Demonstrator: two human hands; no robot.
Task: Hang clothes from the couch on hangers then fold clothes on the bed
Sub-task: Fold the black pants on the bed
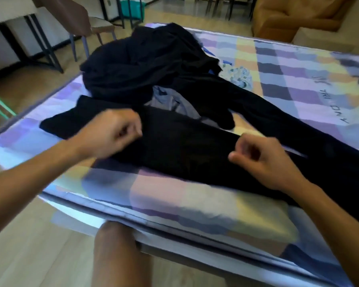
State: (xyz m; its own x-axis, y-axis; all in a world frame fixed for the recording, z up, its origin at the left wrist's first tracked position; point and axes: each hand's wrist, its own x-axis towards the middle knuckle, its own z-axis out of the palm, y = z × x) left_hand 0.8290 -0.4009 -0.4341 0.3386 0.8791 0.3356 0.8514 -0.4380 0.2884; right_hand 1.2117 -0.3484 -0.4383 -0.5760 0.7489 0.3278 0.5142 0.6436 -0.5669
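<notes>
A black garment (184, 146) lies spread flat across the near part of the bed (195, 199), which has a checked sheet. My left hand (112, 131) hovers over the garment's left part, blurred, with its fingers curled in and no cloth visible in them. Over the garment's right part, my right hand (263, 160) has curled fingers and the thumb pointing left, also holding nothing that I can see. Behind lies a heap of black clothes (145, 61), with a grey-blue garment (170, 100) and a pale patterned cloth (238, 76) partly under it.
My knee (116, 251) presses against the bed's near edge. Chairs (83, 23) and a table (8, 9) stand at the back left on the wooden floor. A tan couch (294, 15) is at the back right. A teal bin (133, 7) sits far back.
</notes>
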